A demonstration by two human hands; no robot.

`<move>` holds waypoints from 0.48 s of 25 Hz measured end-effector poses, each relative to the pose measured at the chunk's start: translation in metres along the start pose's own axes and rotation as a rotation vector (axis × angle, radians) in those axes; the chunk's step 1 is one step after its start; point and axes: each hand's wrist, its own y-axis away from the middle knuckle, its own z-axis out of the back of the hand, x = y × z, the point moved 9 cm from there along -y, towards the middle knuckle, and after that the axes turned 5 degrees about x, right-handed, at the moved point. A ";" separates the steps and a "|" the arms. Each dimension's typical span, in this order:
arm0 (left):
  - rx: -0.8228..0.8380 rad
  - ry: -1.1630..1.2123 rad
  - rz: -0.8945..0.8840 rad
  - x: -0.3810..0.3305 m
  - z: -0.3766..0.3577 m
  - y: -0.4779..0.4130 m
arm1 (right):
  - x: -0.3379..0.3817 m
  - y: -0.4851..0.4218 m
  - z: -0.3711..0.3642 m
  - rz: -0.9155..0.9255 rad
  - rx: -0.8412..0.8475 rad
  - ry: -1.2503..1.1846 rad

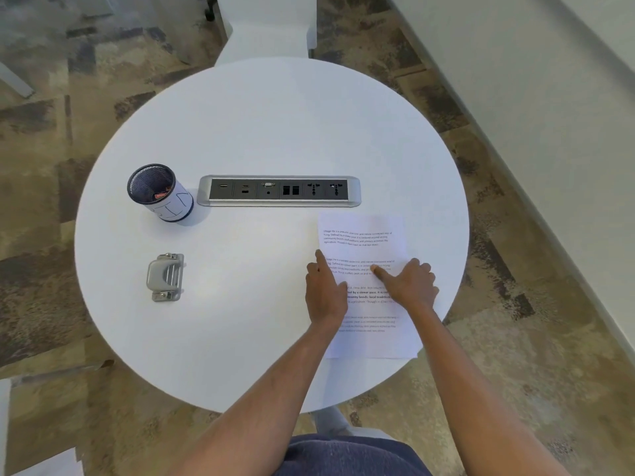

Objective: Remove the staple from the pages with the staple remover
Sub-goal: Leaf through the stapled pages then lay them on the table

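Observation:
The printed pages (364, 242) lie flat on the right side of the round white table (261, 132). My left hand (324, 290) rests on the pages' left edge, index finger stretched forward. My right hand (409, 283) lies flat on the middle of the pages, thumb pointing left. Neither hand holds anything. I cannot make out the staple. A grey metal and plastic tool, probably the staple remover (165, 277), lies far to the left on the table, well apart from both hands.
A black mesh cup (159, 192) with a white label and a red item inside stands at the left back. A socket strip (279, 190) is set into the table's middle. A white chair (264, 25) stands beyond the table. Patterned carpet lies all around.

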 end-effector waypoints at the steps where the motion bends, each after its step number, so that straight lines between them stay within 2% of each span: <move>1: 0.002 0.000 -0.003 0.001 0.000 -0.001 | -0.005 -0.006 0.001 -0.019 0.009 -0.064; 6: 0.001 0.011 -0.038 0.000 -0.002 0.001 | -0.014 -0.020 0.005 -0.047 0.050 -0.389; 10: 0.017 0.020 -0.044 0.002 0.001 0.000 | 0.002 -0.011 0.003 0.043 0.207 -0.668; 12: 0.020 0.041 -0.020 0.004 0.003 -0.002 | 0.006 -0.006 0.007 0.100 0.346 -0.852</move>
